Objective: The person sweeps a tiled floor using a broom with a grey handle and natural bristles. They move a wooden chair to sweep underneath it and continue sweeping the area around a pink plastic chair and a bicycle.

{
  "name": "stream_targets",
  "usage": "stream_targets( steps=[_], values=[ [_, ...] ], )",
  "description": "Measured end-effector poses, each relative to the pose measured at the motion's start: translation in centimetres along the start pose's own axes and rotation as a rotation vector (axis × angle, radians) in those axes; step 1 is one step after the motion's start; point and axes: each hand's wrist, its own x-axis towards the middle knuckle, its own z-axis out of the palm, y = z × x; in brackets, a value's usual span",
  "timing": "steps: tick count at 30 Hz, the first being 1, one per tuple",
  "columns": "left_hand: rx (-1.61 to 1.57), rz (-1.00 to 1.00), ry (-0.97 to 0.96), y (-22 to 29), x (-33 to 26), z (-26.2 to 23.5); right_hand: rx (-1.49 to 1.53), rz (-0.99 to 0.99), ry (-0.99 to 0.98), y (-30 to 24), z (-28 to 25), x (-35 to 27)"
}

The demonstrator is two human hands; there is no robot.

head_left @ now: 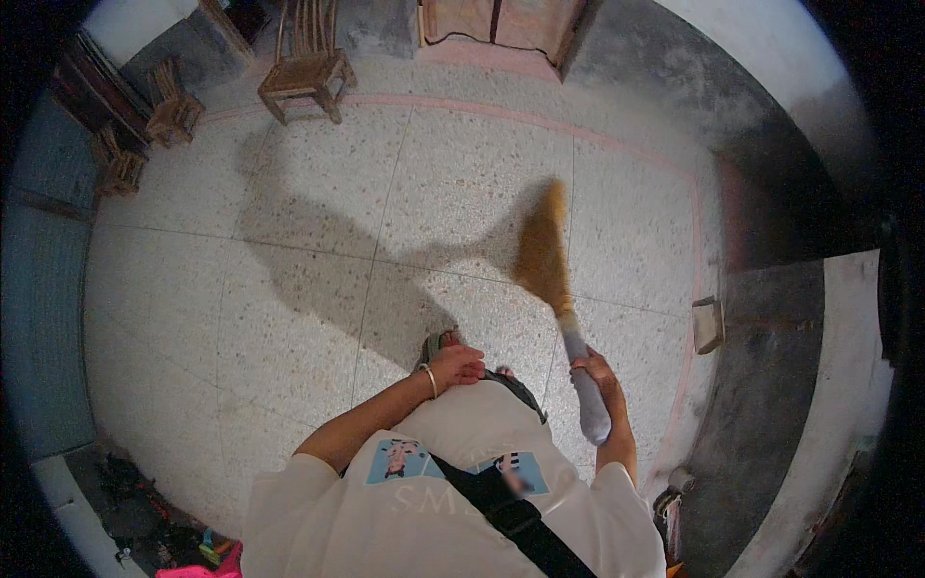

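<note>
My right hand (pixel 599 374) is closed around the pale grey, wrapped handle of a broom (pixel 545 252). The broom points away from me, its tan-brown bristle head fanning out over the speckled floor. Whether the bristles touch the floor I cannot tell. The lower end of the handle sticks out below my fist, near my right forearm. At the front of my belly rests my left hand (pixel 455 366), with a light bracelet at the wrist. It holds nothing that I can see, and its fingers are loosely bent. My feet show partly below it, in sandals.
Wooden chairs stand at the far left, the largest chair (pixel 306 82) by the back wall. A small pale box-like object (pixel 707 325) sits by the right wall. Dark and pink items (pixel 207 564) lie at the lower left. A curtained doorway (pixel 496 24) is at the back.
</note>
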Motion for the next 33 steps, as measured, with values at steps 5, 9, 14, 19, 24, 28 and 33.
stream_targets(
  steps=[5,9,14,19,24,28,33],
  values=[
    [0.031,-0.008,-0.001,1.3,1.0,0.5,-0.117,-0.067,0.285,-2.5,0.1,4.4],
    [-0.032,-0.007,0.002,1.3,3.5,-1.1,0.170,-0.185,0.098,-4.4,0.3,7.0],
    [-0.106,0.064,0.093,5.1,3.6,0.1,-0.135,-0.221,-0.123,-14.8,7.1,7.8],
    [-0.141,0.087,0.121,8.5,5.9,2.9,-0.132,-0.235,-0.425,-20.1,9.8,15.7],
    [-0.177,0.062,0.101,10.6,9.5,6.2,-0.349,-0.294,-0.494,-24.3,8.5,19.2],
    [-0.104,0.014,0.077,11.9,13.0,8.1,-0.114,-0.221,-0.505,-21.7,0.3,20.3],
    [0.011,-0.047,0.076,14.7,15.8,11.1,0.009,-0.112,-0.227,-16.9,-12.7,17.0]
  ],
)
